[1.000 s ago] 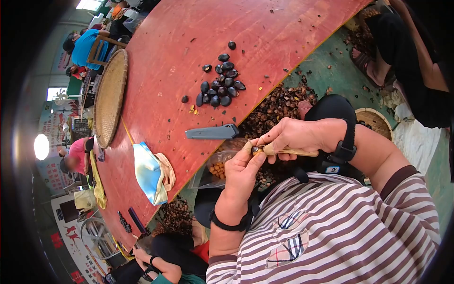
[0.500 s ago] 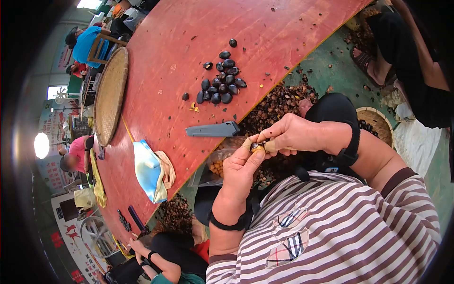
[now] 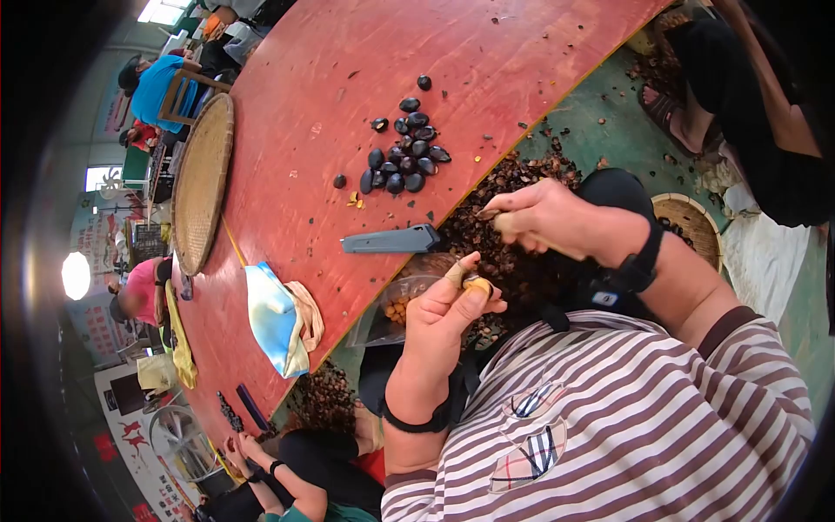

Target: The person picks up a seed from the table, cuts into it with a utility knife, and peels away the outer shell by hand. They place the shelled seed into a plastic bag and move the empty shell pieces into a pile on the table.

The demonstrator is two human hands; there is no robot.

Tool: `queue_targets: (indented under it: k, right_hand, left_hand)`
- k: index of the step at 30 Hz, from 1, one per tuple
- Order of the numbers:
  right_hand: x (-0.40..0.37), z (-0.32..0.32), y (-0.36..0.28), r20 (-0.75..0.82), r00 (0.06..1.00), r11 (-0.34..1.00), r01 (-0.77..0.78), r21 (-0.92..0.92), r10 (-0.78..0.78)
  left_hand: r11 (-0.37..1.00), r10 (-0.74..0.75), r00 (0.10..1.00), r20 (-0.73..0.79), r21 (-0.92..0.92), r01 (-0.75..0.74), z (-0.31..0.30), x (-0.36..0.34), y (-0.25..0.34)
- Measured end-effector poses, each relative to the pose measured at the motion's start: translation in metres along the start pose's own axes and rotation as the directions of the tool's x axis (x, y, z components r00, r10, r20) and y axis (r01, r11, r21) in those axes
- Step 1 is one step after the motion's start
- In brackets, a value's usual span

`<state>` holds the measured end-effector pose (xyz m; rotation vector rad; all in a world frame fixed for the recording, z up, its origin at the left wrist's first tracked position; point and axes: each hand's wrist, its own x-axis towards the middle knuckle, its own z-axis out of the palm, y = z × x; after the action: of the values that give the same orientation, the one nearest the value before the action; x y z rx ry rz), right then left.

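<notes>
My left hand (image 3: 439, 309) pinches a yellow nut kernel (image 3: 476, 285) between thumb and fingers, just past the table's edge. Tan wrapping covers one of its fingertips. Apart from it, to the upper right, my right hand (image 3: 552, 222) has its fingers pressed together above the heap of brown shells (image 3: 500, 187); whatever is at its fingertips is too small to make out. Glossy black nuts (image 3: 404, 161) lie in a cluster on the red table (image 3: 304, 130). Between them and my left hand rests a grey utility knife (image 3: 390, 239). A clear plastic bag (image 3: 407, 291) holds yellow kernels beside my left hand.
A blue-and-white face mask (image 3: 274, 317) and a round woven tray (image 3: 202, 183) lie on the table. A basket (image 3: 700, 226) with black nuts stands on the floor at right. A co-worker's hands (image 3: 248, 448) are at lower left; another person's leg (image 3: 696, 122) is at upper right.
My hands were together on the kernel. The right hand has moved away, up over the shell heap, while the left keeps the kernel in nearly the same place.
</notes>
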<state>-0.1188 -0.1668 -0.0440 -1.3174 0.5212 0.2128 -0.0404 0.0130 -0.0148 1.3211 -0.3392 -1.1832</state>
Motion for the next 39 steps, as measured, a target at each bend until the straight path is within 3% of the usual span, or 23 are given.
queue_targets:
  k: [1,3,5,6,9,13,17,18,21,23,25,27,34,37,39]
  right_hand:
    - [0.001,-0.006,0.0,-0.084,0.996,0.999,0.019,-0.041,-0.022]
    - [-0.006,-0.008,0.007,0.06,0.995,0.954,0.097,-0.282,-0.083]
    - [-0.004,-0.007,0.027,0.107,0.984,0.78,0.177,-0.6,-0.141]
    - [-0.006,-0.007,0.025,0.013,0.993,0.755,0.097,-0.649,-0.116]
    - [-0.008,-0.006,0.016,0.042,0.952,0.76,0.267,-0.593,-0.302]
    - [-0.014,0.003,0.007,-0.03,0.97,0.832,0.19,-0.521,-0.241]
    - [-0.006,0.009,0.022,-0.018,0.911,0.859,0.382,-0.341,-0.412]
    - [-0.009,0.011,0.015,0.031,0.93,0.867,0.354,-0.351,-0.367]
    - [-0.001,0.012,0.015,-0.12,0.952,0.906,0.221,-0.362,-0.28]
    - [-0.014,0.019,0.005,-0.029,0.943,0.915,0.313,-0.254,-0.33]
    - [-0.016,0.025,0.002,0.021,0.963,0.944,0.269,-0.191,-0.27]
    - [-0.016,0.031,0.004,0.062,0.937,0.924,0.35,-0.156,-0.345]
    - [-0.014,0.033,-0.001,0.063,0.977,0.974,0.207,-0.094,-0.201]
    - [-0.013,0.031,0.0,0.061,0.978,0.976,0.205,-0.078,-0.201]
    - [-0.011,0.031,0.004,0.029,0.959,0.949,0.282,-0.141,-0.28]
  left_hand:
    - [1.0,0.001,1.0,0.023,-0.028,0.0,0.0,-0.001,0.001]
    - [0.993,-0.025,0.999,-0.023,-0.118,0.022,-0.003,-0.002,0.003]
    - [0.982,-0.026,0.998,-0.051,-0.188,0.015,-0.008,0.002,0.001]
    - [0.971,-0.02,0.999,-0.028,-0.239,0.013,-0.014,0.003,-0.001]
    - [0.951,-0.047,0.997,-0.068,-0.308,0.023,-0.02,0.005,-0.005]
    - [0.93,0.042,0.995,-0.09,-0.361,-0.072,-0.017,0.006,-0.004]
    - [0.918,0.043,0.995,-0.086,-0.39,-0.074,-0.019,0.009,-0.007]
    - [0.916,0.032,0.995,-0.098,-0.395,-0.069,-0.02,0.01,-0.009]
    - [0.915,0.016,0.994,-0.108,-0.399,-0.058,-0.018,0.012,-0.009]
    - [0.923,0.024,0.992,-0.126,-0.378,-0.071,-0.016,0.013,-0.012]
    - [0.932,0.02,0.991,-0.134,-0.357,-0.067,-0.017,0.015,-0.016]
    - [0.932,0.036,0.991,-0.129,-0.355,-0.08,-0.016,0.017,-0.016]
    - [0.916,0.05,0.992,-0.118,-0.391,-0.092,-0.015,0.016,-0.017]
    - [0.924,0.034,0.991,-0.128,-0.375,-0.08,-0.016,0.017,-0.02]
    - [0.933,0.026,0.989,-0.144,-0.351,-0.076,-0.015,0.018,-0.021]
